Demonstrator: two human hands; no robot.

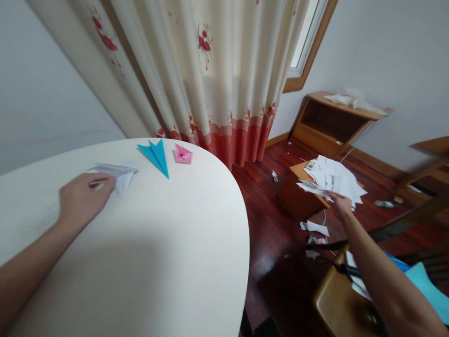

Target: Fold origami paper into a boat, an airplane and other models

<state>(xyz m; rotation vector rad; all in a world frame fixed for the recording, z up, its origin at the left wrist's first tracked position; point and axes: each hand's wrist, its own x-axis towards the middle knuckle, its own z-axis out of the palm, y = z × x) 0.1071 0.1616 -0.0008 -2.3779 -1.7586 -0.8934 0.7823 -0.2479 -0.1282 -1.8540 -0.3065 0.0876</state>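
My left hand (82, 194) is closed on a white folded paper (122, 177) with pointed ends, low over the left part of the white table (182, 243). A blue paper plane (157, 158) lies just right of it, and beyond that a small pink folded paper (183, 154) sits near the table's far edge. Stretched out to the right, my right hand (340, 206) pinches a folded white paper (312, 188) at the front of a loose pile of white sheets (336, 175). That pile rests on a small wooden cabinet (303, 201).
A flowered curtain (217, 84) hangs behind the table. Paper scraps (317, 228) and a plastic bottle (384, 204) lie on the dark red floor. Under my right arm is a wooden chair (333, 299) with blue sheets (426, 285) nearby. A low wooden shelf (322, 133) stands by the wall.
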